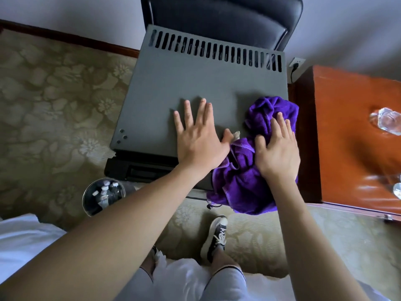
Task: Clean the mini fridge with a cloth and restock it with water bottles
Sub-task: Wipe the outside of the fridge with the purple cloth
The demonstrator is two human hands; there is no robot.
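Mini fridge [184, 83]: a grey box seen from above, with a row of vent slots along the far edge of its top; its dark door edge is seen below the near edge.
Cloth [249, 177]: a purple cloth is bunched at the near right corner of the fridge top, part of it draped over the near edge.
Left hand [198, 140]: laid flat on the fridge top near the middle of the near edge, fingers spread and straight, thumb just beside the cloth; nothing is gripped.
Right hand [277, 148]: pressed palm down on the cloth, fingers straight and close together, no pinch seen.
Water bottles [106, 193]: several capped bottles are held in a round bin [86, 200] on the carpet, off the near left corner of the fridge.
Wooden table [347, 131]: stands just right of the fridge; clear plastic bottles [386, 120] lie near its right edge.
Chair [221, 20]: a black padded chair is placed behind the fridge's far edge.
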